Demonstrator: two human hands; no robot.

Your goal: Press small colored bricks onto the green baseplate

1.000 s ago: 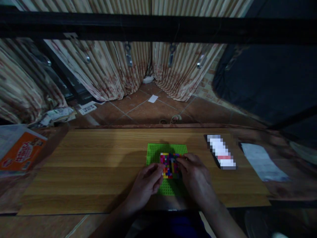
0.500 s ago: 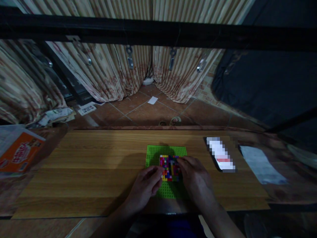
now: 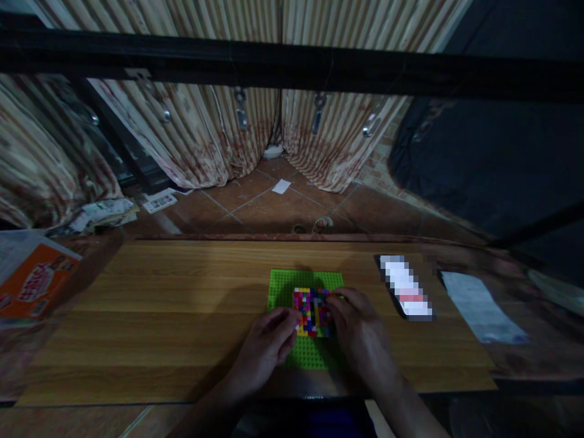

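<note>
A green studded baseplate (image 3: 280,281) lies on the wooden table. On it sits a small, roughly square block of multicoloured building bricks (image 3: 312,312), with a dark gap near its middle. My left hand (image 3: 269,340) is closed at the block's left edge, thumb and forefinger pinched together against it. Against the right edge, my right hand (image 3: 362,325) has its fingers curled, with the fingertips at the upper right corner. Both hands cover parts of the block's sides, and whether a loose brick is in the fingers cannot be made out.
To the right lies a phone (image 3: 406,289) with a blurred screen, beside a pale plastic sheet or bag (image 3: 483,307). An orange package (image 3: 39,280) is off the table's left end. Beyond the far edge, curtains (image 3: 205,134) hang behind a dark horizontal bar (image 3: 292,64).
My right fingers have shifted slightly at the block's upper right corner. The left hand keeps its pinch, and the whole view has moved a little.
</note>
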